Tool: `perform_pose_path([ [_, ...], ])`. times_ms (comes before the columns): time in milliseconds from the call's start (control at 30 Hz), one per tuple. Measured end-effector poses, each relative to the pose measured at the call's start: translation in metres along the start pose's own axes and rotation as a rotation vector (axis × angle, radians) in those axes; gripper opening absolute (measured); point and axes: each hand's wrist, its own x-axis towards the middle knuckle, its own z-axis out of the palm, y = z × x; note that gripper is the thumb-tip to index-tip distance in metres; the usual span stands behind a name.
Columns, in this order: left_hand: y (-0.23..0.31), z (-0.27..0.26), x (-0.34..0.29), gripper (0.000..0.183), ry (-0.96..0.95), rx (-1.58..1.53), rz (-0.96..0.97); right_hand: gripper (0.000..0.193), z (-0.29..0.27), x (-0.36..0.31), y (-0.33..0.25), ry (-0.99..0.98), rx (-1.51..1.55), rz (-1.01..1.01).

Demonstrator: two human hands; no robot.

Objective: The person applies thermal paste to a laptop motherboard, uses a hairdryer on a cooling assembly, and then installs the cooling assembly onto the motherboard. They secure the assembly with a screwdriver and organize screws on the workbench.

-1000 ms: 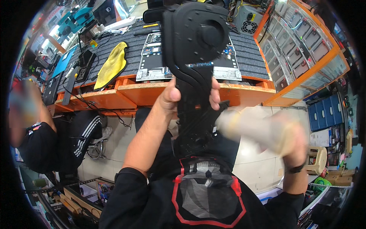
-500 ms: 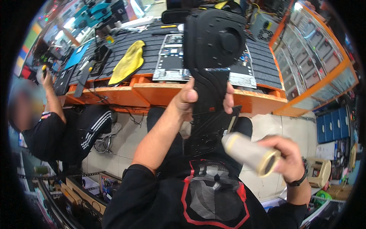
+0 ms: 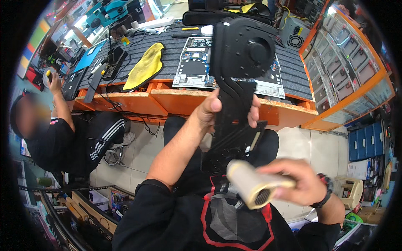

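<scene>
My left hand [image 3: 208, 109] is closed around the narrow middle of a black laptop cooling assembly [image 3: 245, 50], with the thumb on the left and fingertips at its right edge. It stands lengthwise over my lap: one round fan housing is at the far end, and the near end reaches toward my shirt. In my right hand [image 3: 299, 180] is a beige, tube-shaped handheld blower [image 3: 247, 182] with a mesh-covered round end facing me. Its other end points toward the assembly's near part, apart from it. Behind the assembly, an opened laptop chassis [image 3: 192, 69] lies on the bench, partly hidden.
A yellow cloth [image 3: 146, 67] lies on the grey striped mat [image 3: 171, 37] left of the chassis. Orange drawers [image 3: 188, 102] run along the bench front. A glass display case [image 3: 347, 62] stands at right. Another person [image 3: 50, 138] sits at left, holding a tool.
The blower has moved left and slightly down with my right hand, nearer my chest and the assembly's near end. In the picture, the assembly and my left hand have shifted slightly right.
</scene>
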Motion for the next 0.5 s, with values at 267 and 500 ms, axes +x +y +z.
perform_pose_path([
  [267, -0.001, 0.005, -0.004, 0.093, -0.098, 0.116, 0.014, 0.069, -0.076, -0.017, -0.044, 0.412, 0.197, -0.379],
  [500, 0.011, -0.005, -0.020, 0.100, 0.047, 0.114, 0.049, 0.047, -0.002, 0.003, 0.002, -0.064, 0.072, 0.039],
])
